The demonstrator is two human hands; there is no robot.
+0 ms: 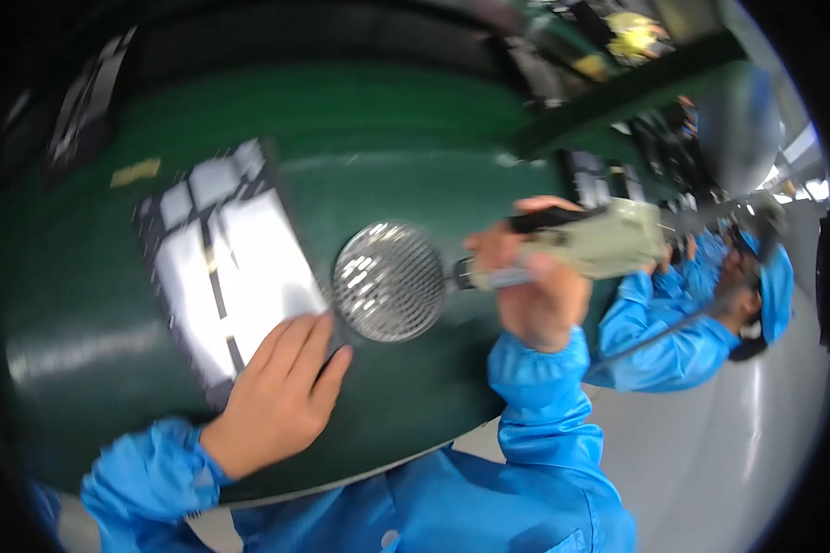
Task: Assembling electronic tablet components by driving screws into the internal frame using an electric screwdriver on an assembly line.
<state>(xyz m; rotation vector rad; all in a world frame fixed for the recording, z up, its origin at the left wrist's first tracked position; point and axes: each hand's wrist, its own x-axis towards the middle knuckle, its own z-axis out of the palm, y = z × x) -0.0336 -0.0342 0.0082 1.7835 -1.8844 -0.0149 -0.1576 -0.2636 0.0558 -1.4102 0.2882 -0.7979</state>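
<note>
My right hand [535,286] is wrapped round a pale grey-green electric screwdriver [609,241], held nearly level with its dark nose pointing left. The nose ends close to the right rim of a round, shiny metal dish [389,281] with a dimpled-looking surface; motion blur hides whether they touch. My left hand [281,392] lies flat with stretched fingers on the lower right part of a flat black panel [168,214]. White and silvery rectangular sheets [249,276] cover most of that panel, which sits tilted on the green tabletop.
A yellowish strip [136,172] lies on the green table [360,120] beyond the panel. Dark parts [92,97] stand at the far left. More black-and-white panels [588,177] lie at the right, near a green beam [636,90]. A co-worker in blue [682,341] sits to my right.
</note>
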